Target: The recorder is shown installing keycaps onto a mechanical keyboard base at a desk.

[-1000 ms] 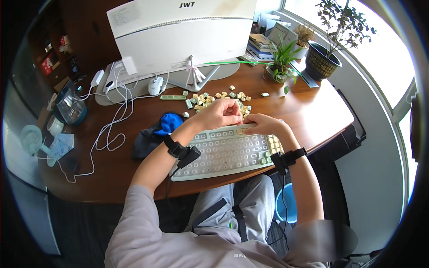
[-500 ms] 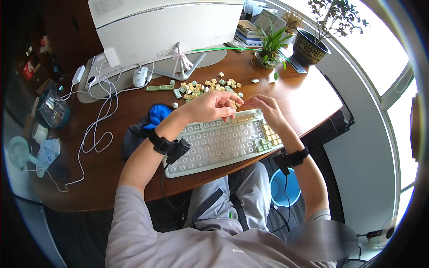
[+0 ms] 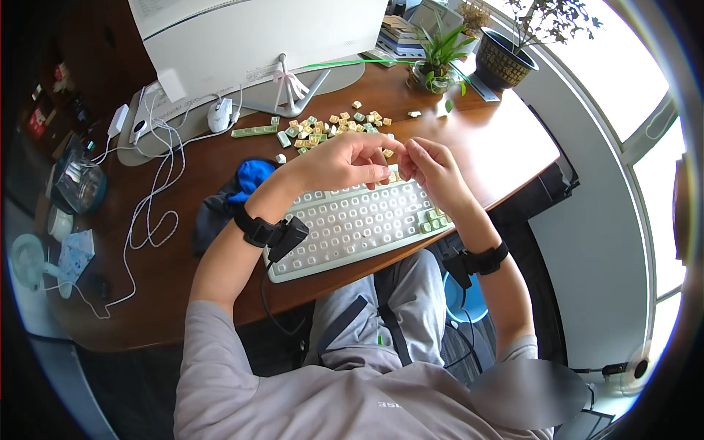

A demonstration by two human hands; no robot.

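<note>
Our left hand (image 3: 350,158) and right hand (image 3: 438,170) meet near the keyboard's (image 3: 345,229) far edge, grip unclear to us; careless brushing could scatter loose keycaps (image 3: 315,138).

Here's the pale keyboard (image 3: 352,235) on the desk (image 3: 169,293), green caps (image 3: 434,221) at its right end! Above its far edge, the left hand (image 3: 337,161) and right hand (image 3: 436,172) meet near the fingertips; anything pinched there is too small to tell. Beyond the keyboard, loose keycaps (image 3: 317,127) scatter, then a white monitor (image 3: 264,37); left of it, blue-and-dark cloth (image 3: 254,176) bunches up.
</note>
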